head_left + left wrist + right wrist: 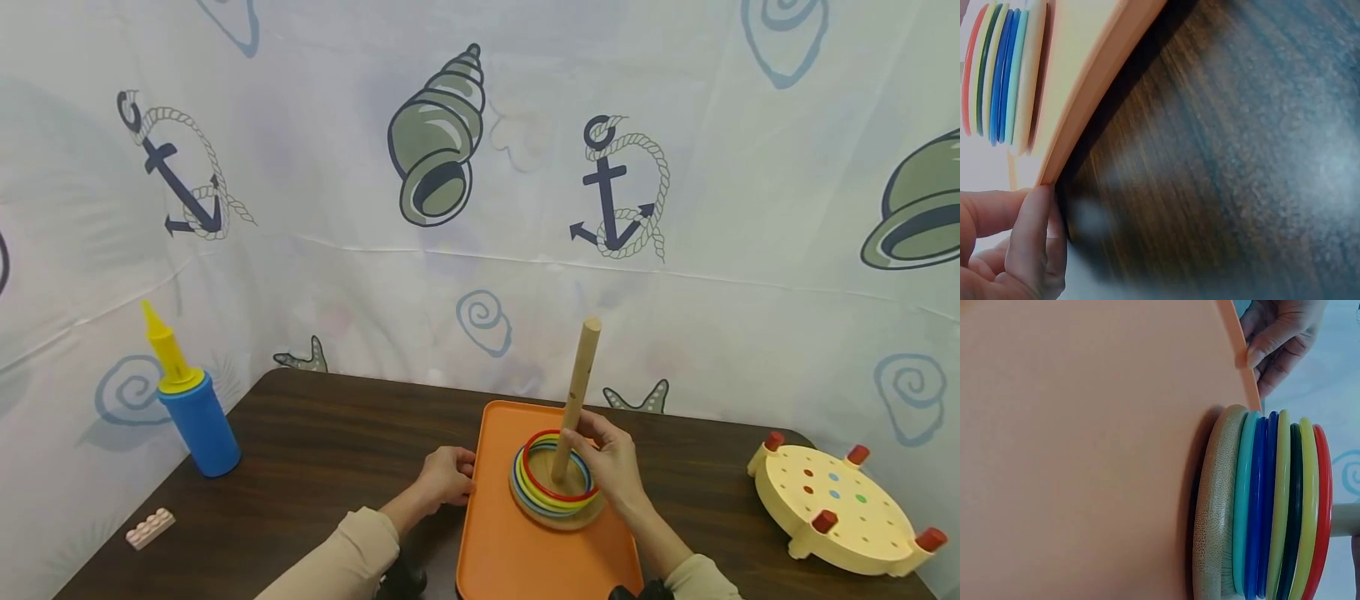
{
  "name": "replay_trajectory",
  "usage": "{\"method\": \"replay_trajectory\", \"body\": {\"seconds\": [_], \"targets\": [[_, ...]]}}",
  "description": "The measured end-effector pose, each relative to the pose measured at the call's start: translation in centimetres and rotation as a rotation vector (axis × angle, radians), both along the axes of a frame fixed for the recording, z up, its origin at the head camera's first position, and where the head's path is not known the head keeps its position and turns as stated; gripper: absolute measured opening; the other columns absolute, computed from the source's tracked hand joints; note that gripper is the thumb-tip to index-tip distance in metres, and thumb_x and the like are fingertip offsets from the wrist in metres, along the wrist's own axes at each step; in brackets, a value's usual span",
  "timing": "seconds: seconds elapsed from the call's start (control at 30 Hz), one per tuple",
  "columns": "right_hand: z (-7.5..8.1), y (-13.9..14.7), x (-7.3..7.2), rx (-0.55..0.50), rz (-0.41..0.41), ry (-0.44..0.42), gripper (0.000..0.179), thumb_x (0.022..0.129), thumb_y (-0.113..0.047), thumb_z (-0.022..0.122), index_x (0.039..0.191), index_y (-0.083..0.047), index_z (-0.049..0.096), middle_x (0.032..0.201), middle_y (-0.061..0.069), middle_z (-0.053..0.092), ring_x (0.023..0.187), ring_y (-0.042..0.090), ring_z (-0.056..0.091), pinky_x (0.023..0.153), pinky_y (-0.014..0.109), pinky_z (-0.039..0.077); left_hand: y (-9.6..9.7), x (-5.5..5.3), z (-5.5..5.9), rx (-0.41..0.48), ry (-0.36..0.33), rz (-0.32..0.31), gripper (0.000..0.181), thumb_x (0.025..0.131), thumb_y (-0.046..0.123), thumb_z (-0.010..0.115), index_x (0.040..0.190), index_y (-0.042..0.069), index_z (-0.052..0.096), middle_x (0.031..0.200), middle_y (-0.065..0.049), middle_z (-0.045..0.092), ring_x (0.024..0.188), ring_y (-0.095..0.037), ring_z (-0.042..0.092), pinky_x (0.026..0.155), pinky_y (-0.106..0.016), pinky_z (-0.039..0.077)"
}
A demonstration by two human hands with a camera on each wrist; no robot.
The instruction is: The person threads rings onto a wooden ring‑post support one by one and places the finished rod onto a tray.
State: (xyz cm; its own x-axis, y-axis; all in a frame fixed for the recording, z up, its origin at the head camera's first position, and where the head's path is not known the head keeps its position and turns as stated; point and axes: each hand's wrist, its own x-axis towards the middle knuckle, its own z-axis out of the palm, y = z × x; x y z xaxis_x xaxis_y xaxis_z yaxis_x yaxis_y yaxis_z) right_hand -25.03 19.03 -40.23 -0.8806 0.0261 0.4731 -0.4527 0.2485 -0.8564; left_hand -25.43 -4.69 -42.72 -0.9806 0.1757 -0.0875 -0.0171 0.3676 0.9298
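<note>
An orange tray lies on the table, its left rim pinched between the thumb and fingers of my left hand. On the tray stands a round wooden base with a tall wooden peg. A stack of colored rings circles the peg: teal at the bottom, then blue, yellow and dark green ones, with a red ring on top. My right hand grips the lower part of the peg just above the rings, thumb at its front. Most of that hand is outside the right wrist view.
A blue and yellow hand pump stands at the table's left edge, with a pink toy brick nearer. At the right lies a cream round pegboard with red-tipped legs. A patterned cloth hangs behind the dark wooden table.
</note>
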Motion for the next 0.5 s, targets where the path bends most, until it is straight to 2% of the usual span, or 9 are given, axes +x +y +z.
{"method": "replay_trajectory", "body": {"seconds": [0.5], "targets": [[-0.42, -0.08, -0.17, 0.002, -0.002, 0.001, 0.026, 0.085, -0.004, 0.067, 0.109, 0.005, 0.065, 0.098, 0.019, 0.066, 0.086, 0.011, 0.064, 0.075, 0.016, 0.052, -0.13, -0.11, 0.09, -0.029, 0.014, -0.016, 0.042, 0.073, -0.015, 0.064, 0.115, -0.014, 0.058, 0.093, -0.019, 0.062, 0.076, -0.022, 0.066, 0.060, -0.036, 0.058]]}}
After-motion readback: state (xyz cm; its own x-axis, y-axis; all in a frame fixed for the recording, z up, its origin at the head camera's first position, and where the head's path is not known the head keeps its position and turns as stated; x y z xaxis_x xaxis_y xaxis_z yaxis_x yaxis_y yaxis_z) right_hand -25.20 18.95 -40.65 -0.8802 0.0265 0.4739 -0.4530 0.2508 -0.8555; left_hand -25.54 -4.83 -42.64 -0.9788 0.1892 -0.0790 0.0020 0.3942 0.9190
